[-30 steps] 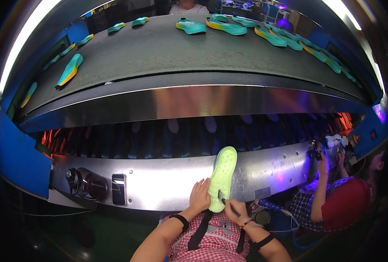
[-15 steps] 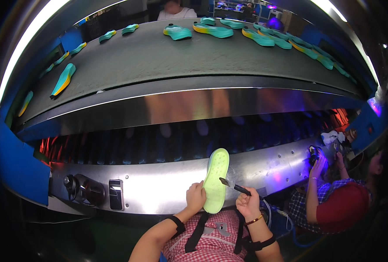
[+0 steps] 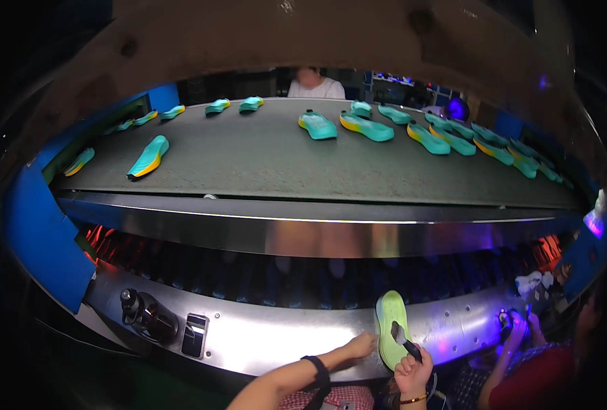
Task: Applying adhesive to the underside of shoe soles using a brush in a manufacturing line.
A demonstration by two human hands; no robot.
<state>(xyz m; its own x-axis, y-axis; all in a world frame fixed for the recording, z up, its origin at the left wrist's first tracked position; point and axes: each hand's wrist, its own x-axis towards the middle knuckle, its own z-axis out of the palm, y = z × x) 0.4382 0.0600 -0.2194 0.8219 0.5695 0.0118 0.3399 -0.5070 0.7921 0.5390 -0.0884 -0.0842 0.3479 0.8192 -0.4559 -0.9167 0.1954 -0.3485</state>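
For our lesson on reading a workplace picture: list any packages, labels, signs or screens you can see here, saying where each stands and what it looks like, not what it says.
No packages, signs or screens can be made out.
Switch plate: a small dark rectangle with a pale patch on the steel panel, left of the left hand; whether it bears a label is too small to tell.
Violet glow: far right edge, blurred; a lamp or a screen, cannot tell.

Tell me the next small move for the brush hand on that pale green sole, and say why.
Probably a short stroke along the sole. The right hand holds a dark brush whose tip already lies on the upright pale green sole, about midway up it. The left hand steadies the sole's left edge against the steel ledge, so it looks braced for brushing.
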